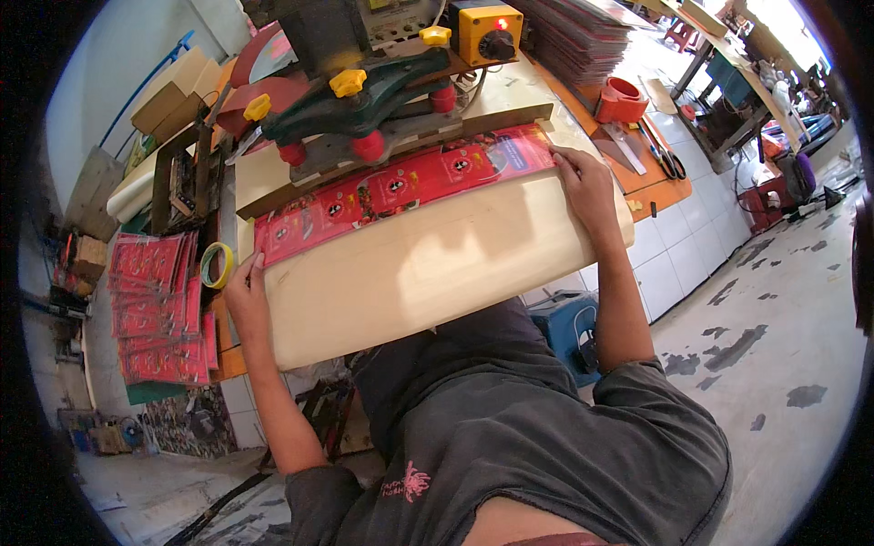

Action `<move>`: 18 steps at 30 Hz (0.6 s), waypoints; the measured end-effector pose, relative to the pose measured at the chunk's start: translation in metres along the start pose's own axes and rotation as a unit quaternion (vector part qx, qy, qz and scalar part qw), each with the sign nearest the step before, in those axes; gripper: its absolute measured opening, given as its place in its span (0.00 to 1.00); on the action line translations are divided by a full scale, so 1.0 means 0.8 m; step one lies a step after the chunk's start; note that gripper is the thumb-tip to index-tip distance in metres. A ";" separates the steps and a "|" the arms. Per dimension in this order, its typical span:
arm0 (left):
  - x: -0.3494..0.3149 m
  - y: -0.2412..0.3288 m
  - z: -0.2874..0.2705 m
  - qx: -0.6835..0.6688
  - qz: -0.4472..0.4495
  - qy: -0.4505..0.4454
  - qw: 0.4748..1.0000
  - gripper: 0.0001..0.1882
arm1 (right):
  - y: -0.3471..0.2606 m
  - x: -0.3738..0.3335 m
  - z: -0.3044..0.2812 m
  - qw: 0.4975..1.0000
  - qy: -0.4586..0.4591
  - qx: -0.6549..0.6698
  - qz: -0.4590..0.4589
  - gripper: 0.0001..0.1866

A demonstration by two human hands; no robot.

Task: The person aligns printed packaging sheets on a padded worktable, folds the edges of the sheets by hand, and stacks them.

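Here I'm pinching the left end of the red strip (pixel 398 188) with my left hand (pixel 244 296), its other end with my right hand (pixel 584 179); it lies between them across the pale surface (pixel 428 273). Tape roll (pixel 228 270) just left of the left hand, scissors (pixel 659 148) right of the right.

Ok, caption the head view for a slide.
Left hand and right hand at opposite ends of a red strip on a pale board.

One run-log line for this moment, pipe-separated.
left hand: at left end of red printed strip | right hand: at its right end | strip: on cream work surface
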State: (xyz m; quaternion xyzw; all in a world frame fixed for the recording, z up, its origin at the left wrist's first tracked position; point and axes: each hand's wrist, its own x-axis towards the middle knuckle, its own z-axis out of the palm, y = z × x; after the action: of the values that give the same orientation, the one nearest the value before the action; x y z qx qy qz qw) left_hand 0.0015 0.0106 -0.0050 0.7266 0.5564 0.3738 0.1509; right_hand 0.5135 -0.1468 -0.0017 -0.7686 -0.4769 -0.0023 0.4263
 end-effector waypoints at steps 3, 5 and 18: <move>0.000 0.004 0.000 0.003 -0.003 -0.002 1.000 0.20 | 0.003 0.000 0.001 1.000 0.001 0.002 0.001 0.15; -0.001 0.003 -0.001 0.000 -0.001 0.000 1.000 0.20 | 0.004 0.001 0.002 1.000 0.003 0.003 -0.006 0.15; 0.001 0.000 0.002 0.010 0.010 0.009 1.000 0.19 | 0.008 0.002 0.003 1.000 0.001 0.007 -0.002 0.15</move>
State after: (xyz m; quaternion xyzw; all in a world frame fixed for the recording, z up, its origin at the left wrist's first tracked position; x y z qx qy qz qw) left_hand 0.0028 0.0117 -0.0062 0.7304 0.5542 0.3759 0.1345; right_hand 0.5179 -0.1453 -0.0066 -0.7650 -0.4779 -0.0002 0.4318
